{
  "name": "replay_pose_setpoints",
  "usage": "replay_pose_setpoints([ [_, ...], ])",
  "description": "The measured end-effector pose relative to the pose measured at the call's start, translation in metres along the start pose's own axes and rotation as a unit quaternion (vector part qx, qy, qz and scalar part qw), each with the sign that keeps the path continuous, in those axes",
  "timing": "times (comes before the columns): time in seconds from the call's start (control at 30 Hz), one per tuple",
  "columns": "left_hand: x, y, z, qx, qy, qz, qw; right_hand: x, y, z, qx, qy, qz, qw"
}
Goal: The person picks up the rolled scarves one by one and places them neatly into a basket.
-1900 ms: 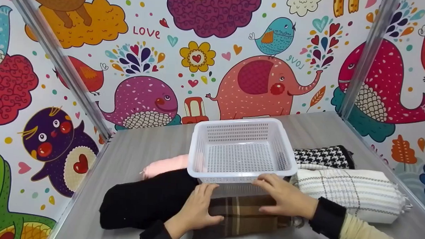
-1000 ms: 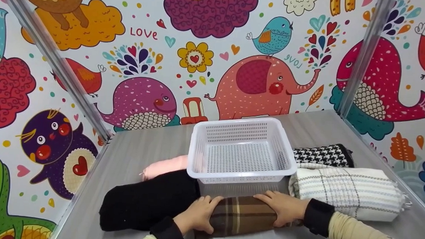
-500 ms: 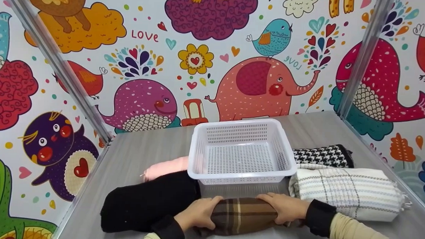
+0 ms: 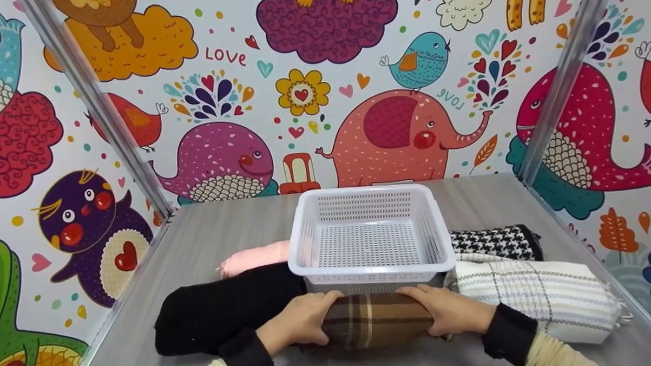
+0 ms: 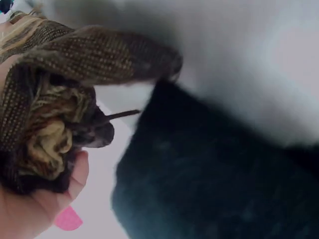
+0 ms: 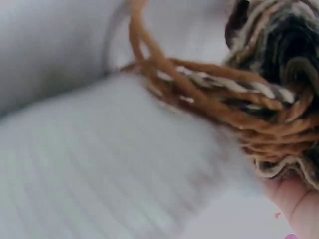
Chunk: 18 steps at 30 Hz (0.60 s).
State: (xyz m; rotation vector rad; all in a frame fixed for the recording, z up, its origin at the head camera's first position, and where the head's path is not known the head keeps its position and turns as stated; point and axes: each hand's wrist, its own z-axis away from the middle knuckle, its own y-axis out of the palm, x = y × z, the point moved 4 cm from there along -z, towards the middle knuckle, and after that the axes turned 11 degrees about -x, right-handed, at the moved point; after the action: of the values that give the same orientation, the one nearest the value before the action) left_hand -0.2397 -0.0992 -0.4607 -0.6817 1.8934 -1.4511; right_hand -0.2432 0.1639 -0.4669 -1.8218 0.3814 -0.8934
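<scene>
A rolled brown plaid scarf (image 4: pixel 375 320) is held between both hands in front of the basket, seemingly just off the table. My left hand (image 4: pixel 304 317) grips its left end, thumb on the near side and fingers over the far side. At the right end my right hand (image 4: pixel 451 309) grips it the same way. In the left wrist view the scarf's coiled end (image 5: pixel 50 134) shows layered folds inside the curled hand. Brown and cream fringe (image 6: pixel 224 94) hangs from the other end in the right wrist view. A white perforated basket (image 4: pixel 371 271) stands just behind the scarf.
A black rolled cloth (image 4: pixel 223 315) lies left, with a pink roll (image 4: pixel 255 258) behind it. On the right lie a white plaid fringed roll (image 4: pixel 538 299) and a black-and-white houndstooth roll (image 4: pixel 496 242). Patterned panels (image 4: pixel 303 41) wall in the grey table (image 4: pixel 221 217).
Both hands came down onto the brown plaid scarf and took hold of its ends. Since then they have raised it slightly toward the basket. The other rolls and the basket stay put.
</scene>
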Motion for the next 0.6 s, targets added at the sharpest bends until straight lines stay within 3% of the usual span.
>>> replay_pose_setpoints([
  [0.33, -0.009, -0.059, -0.010, -0.076, 0.037, -0.048, 0.9953, 0.022, -0.052, -0.010, -0.084, -0.054, 0.050, 0.994],
  [0.6, 0.002, -0.095, -0.042, -0.145, 0.044, -0.073, 0.9857, 0.009, -0.087, -0.043, -0.123, -0.046, 0.079, 0.988],
])
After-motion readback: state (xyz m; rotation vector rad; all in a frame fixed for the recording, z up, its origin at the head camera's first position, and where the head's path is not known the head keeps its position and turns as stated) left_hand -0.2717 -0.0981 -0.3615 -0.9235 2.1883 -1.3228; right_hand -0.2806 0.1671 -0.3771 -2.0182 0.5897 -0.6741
